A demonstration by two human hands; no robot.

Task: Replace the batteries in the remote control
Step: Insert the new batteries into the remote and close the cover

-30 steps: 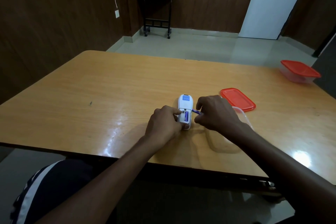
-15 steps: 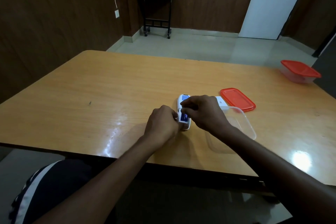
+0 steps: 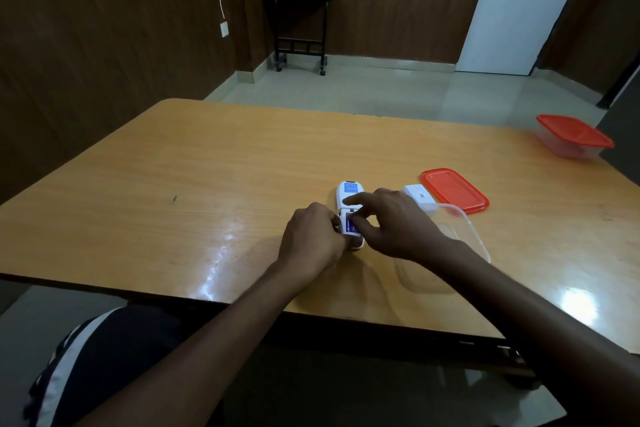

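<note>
1. Since the earlier frame, right hand (image 3: 394,224) has shifted nearer; index straight, thumb pressing blue battery (image 3: 350,225).
2. Left hand (image 3: 311,241) grips remote (image 3: 349,196), lying back-up on table (image 3: 207,184).

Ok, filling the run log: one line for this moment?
remote: back up, open | left hand: steadies it | right hand: presses battery in

The white plastic remote control (image 3: 349,199) lay face down on the wooden counter (image 3: 221,184), its battery compartment open with a blue-labelled battery (image 3: 350,226) inside, and its detached white rectangular cover (image 3: 419,196) lay nearby.
</note>
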